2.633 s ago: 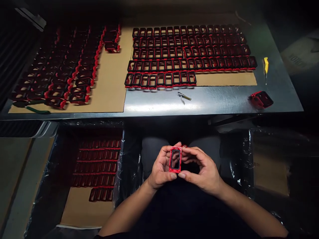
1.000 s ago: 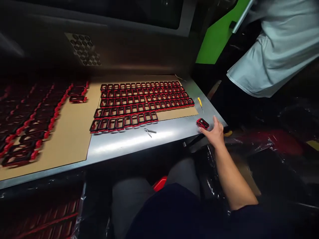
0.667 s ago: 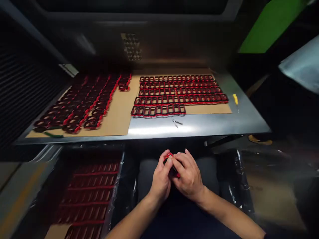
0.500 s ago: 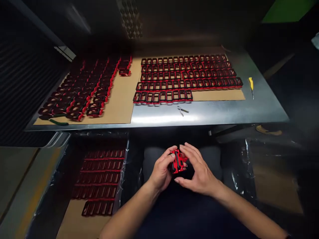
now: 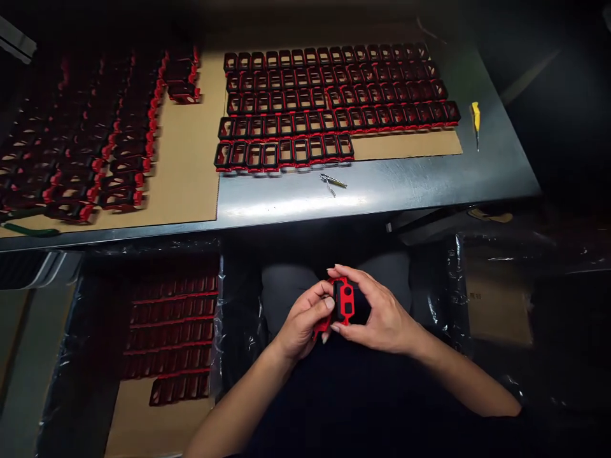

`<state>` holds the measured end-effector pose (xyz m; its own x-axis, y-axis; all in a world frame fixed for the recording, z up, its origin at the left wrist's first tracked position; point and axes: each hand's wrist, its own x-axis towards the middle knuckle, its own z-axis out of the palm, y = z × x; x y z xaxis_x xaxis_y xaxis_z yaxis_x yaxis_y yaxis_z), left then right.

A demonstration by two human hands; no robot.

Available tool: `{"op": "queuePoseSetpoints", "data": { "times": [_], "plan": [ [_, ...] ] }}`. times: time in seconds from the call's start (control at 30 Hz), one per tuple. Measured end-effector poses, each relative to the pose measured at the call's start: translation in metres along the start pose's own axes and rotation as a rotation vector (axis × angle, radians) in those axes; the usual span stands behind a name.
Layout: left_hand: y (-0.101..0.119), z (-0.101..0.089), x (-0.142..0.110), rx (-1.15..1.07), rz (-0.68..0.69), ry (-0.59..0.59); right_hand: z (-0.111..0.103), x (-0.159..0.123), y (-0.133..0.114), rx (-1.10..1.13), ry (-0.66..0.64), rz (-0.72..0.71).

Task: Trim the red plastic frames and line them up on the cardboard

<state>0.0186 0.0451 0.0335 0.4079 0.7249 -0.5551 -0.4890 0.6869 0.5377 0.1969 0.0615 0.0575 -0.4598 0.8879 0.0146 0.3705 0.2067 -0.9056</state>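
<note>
A small red and black plastic housing (image 5: 347,299) is held over my lap, with a round hole and a square hole showing on its red face. My left hand (image 5: 305,318) grips it from the left, thumb resting on the black edge. From the right, my right hand (image 5: 377,312) has its fingertips at the top and its thumb at the bottom of the same part. The fingers hide some of its underside. Above, on the metal table, lie rows of similar red and black housings (image 5: 286,127).
A nail clipper (image 5: 333,182) lies near the table's front edge (image 5: 286,219). Farther right is a yellow-handled screwdriver (image 5: 475,121). More housings stand at left on cardboard (image 5: 186,165), by a green-handled tool (image 5: 31,230). Plastic-lined bins flank my lap; the left one holds rows of housings (image 5: 172,324).
The housing has been turned so its red face with the two holes shows. My right hand has closed onto it. The camera view has shifted, moving the table up and left.
</note>
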Motion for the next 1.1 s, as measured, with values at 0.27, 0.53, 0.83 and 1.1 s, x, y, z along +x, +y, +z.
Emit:
{"op": "queuePoseSetpoints", "data": {
  "times": [0.27, 0.53, 0.83, 1.1],
  "plan": [
    [0.0, -0.006, -0.001, 0.05, -0.035, -0.168, -0.001, 0.0, 0.008, 0.069, -0.009, -0.013],
    [0.002, -0.004, -0.003, 0.104, 0.011, -0.187, -0.005, -0.003, 0.01, 0.16, -0.031, 0.003],
    [0.001, -0.01, -0.008, 0.219, 0.101, -0.132, -0.018, -0.015, 0.023, 0.71, 0.051, 0.277],
    [-0.003, -0.014, -0.009, 0.263, 0.111, -0.152, -0.002, -0.012, 0.023, 0.925, -0.042, 0.412]
  ]
}}
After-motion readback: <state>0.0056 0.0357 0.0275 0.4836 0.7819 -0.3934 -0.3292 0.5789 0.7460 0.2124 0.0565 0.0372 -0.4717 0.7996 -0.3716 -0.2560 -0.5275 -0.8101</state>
